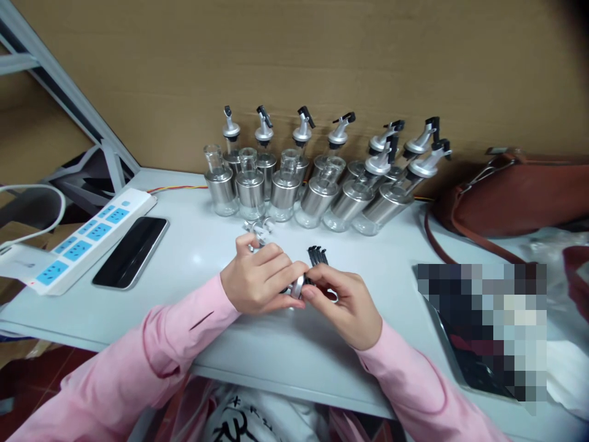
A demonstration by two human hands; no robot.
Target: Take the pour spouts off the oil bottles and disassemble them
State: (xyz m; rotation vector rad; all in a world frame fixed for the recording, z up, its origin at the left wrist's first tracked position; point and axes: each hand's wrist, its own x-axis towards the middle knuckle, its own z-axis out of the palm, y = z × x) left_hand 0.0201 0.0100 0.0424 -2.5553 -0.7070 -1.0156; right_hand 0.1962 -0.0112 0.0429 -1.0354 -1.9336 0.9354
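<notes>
Between my two hands, over the table's middle, is a silver pour spout (298, 287), partly covered by fingers. My left hand (262, 277) is closed around its left side. From the right, the thumb and fingers of my right hand (350, 302) pinch its other end, where a bit of black shows. Just beyond my left hand lie several loose silver spout parts (258, 228). Several thin black pieces (317, 254) lie side by side beyond my right fingers. Behind them stand glass bottles with metal sleeves (284, 187), some without tops and others capped with silver-and-black pour spouts (302, 126).
On the left are a white power strip (99, 236) with blue sockets and a black phone (132, 252). A brown bag (515, 196) with its strap sits at the right, near a dark, partly pixelated tablet-like object (478, 368). Brown board (313, 55) backs the table.
</notes>
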